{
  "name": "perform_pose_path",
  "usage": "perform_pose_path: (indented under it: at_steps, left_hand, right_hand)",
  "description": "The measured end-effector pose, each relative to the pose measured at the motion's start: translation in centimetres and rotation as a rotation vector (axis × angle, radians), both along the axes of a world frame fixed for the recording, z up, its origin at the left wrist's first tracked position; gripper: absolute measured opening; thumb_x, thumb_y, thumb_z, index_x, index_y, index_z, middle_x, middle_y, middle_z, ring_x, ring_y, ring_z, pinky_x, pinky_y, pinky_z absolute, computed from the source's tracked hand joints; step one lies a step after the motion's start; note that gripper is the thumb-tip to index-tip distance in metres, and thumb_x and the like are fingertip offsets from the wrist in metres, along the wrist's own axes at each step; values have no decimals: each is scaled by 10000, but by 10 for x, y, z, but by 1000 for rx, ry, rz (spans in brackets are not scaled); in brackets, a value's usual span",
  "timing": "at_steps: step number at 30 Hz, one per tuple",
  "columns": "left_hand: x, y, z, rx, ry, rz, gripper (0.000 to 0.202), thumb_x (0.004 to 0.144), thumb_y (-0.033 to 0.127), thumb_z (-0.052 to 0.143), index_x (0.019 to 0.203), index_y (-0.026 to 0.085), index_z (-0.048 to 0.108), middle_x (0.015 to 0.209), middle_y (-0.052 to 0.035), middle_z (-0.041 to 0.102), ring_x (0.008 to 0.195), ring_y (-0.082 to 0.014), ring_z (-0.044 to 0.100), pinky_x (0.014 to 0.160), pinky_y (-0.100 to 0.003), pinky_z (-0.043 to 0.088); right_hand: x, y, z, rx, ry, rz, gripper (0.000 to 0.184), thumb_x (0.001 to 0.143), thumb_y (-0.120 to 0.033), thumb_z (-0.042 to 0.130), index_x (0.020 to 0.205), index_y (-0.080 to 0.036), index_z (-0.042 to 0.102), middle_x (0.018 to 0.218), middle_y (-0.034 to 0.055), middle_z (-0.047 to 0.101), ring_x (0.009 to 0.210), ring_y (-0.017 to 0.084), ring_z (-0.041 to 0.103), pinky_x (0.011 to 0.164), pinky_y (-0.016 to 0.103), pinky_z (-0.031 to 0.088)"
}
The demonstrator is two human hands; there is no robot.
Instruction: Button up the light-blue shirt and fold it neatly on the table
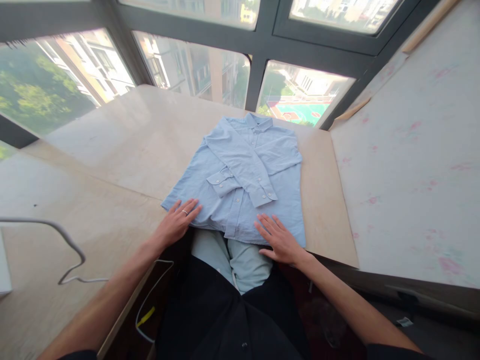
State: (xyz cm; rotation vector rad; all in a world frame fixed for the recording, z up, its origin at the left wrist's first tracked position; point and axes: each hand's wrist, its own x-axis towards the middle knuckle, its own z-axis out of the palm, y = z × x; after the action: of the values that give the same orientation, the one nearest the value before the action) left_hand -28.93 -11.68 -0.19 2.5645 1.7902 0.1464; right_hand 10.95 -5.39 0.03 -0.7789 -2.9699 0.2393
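A light blue button-up shirt [243,165] lies front up on the wooden surface, its collar toward the windows and its hem toward me. Both sleeves are folded over the front, crossing near the middle, with the cuffs over the button placket. My left hand [178,220], with a ring on one finger, rests flat on the lower left corner of the shirt. On the lower right part, near the hem, my right hand [279,240] lies with its fingers spread. Neither hand grips the cloth.
The pale wooden tabletop [112,150] runs out to the left under large windows [198,70]. A grey cable [71,245] loops over its left side. On the right is a flower-patterned white surface [405,180]. A thin white cord with a yellow tag [146,317] hangs below the edge.
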Motion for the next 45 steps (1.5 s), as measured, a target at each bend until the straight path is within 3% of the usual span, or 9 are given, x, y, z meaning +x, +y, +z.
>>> perform_pose_path:
  at_steps: [4,8,13,19,24,30,34,41,45]
  left_hand:
    - [-4,2,5,15,-56,-94,463,881,118,425,1296,226,600,1418,-103,553,1334,-245,493,1143,-468,340]
    - [-3,2,12,35,-113,-130,331,946,200,417,1142,244,680,1276,-64,666,1208,-211,602,1047,-408,448]
    - [0,0,17,134,-171,-81,328,944,187,411,1104,214,697,1131,-60,736,1064,-192,683,929,-358,524]
    - [4,-2,22,258,-177,-105,238,928,212,490,1006,207,716,1028,-46,765,949,-199,724,831,-333,541]
    - [6,-5,30,277,-190,-123,217,930,216,504,973,213,717,1011,-33,770,923,-187,728,810,-318,537]
    - [3,-3,36,206,-250,-114,242,947,255,485,971,229,725,1015,-31,770,891,-175,731,825,-319,539]
    - [1,-3,35,165,-292,-103,242,950,291,492,967,232,726,1029,-29,767,889,-178,727,837,-326,541]
    - [8,-9,28,101,-402,-9,299,968,283,440,839,193,694,1071,-59,753,983,-207,699,881,-358,543]
    - [16,-13,21,98,-430,46,272,960,248,426,917,187,687,1090,-72,746,998,-216,692,889,-381,547]
  right_hand:
    - [-2,-5,-4,2,-3,-65,757,850,-167,555,1545,-165,256,1614,133,209,1498,304,159,1215,559,157]
    - [1,-5,-6,15,15,-42,700,838,-88,476,1518,-156,324,1593,127,286,1493,292,186,1213,551,195]
    - [4,-8,-6,85,11,6,716,830,1,406,1518,-178,318,1603,134,253,1492,302,182,1180,592,245]
    - [6,-7,-9,216,214,90,552,871,14,369,1391,-113,503,1409,182,546,1410,265,391,1108,515,418]
    - [10,-4,1,131,305,126,410,930,-102,459,1320,-139,579,1326,153,625,1308,254,528,1060,446,488]
    - [19,11,15,-130,398,-23,296,981,-276,500,1216,-192,659,1128,100,738,1024,222,712,863,353,590]
    - [21,21,22,-227,411,-120,299,988,-353,489,1118,-201,712,1059,81,761,962,224,732,822,327,586]
    - [23,26,32,-268,454,-225,358,979,-439,476,1049,-203,735,988,75,775,871,222,741,752,296,570]
    - [29,23,39,-262,450,-246,394,986,-463,447,1025,-199,736,935,72,779,791,201,734,696,264,550]
